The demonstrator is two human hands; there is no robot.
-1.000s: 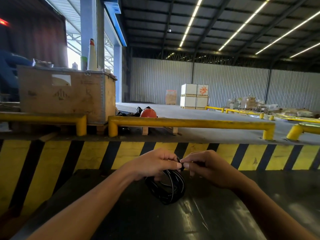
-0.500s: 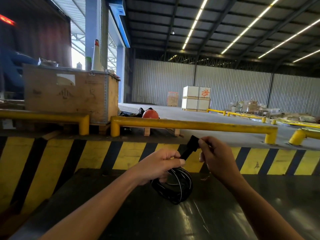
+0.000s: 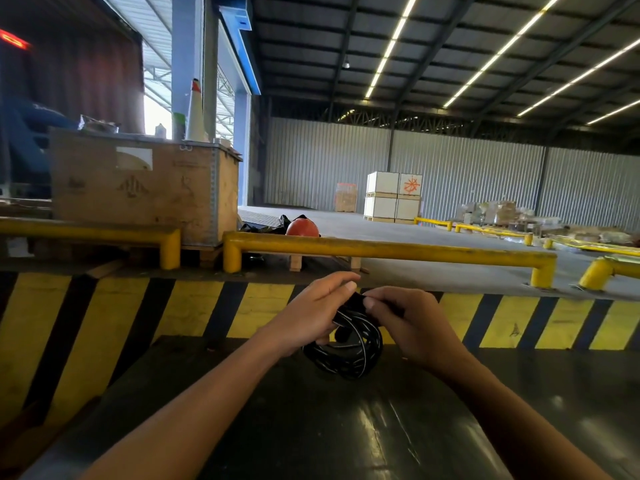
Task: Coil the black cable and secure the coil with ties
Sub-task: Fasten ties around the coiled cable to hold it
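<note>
The black cable (image 3: 349, 355) hangs as a small round coil with a thin white stripe, held above a dark glossy surface (image 3: 311, 427). My left hand (image 3: 311, 313) grips the coil's upper left side, thumb on top. My right hand (image 3: 408, 323) pinches a black tie strap (image 3: 358, 301) against the top of the coil, fingertips meeting my left thumb. The tie is mostly hidden under my fingers.
A yellow-and-black striped wall (image 3: 173, 306) rises just behind the surface. Beyond it run yellow guard rails (image 3: 381, 249), with a wooden crate (image 3: 145, 188) at the left, an orange helmet (image 3: 302, 228), and stacked white boxes (image 3: 394, 197) far across the warehouse floor.
Half a second ago my right hand held the tie strap raised above the coil. It has come down and now presses the strap onto the top of the coil beside my left thumb.
</note>
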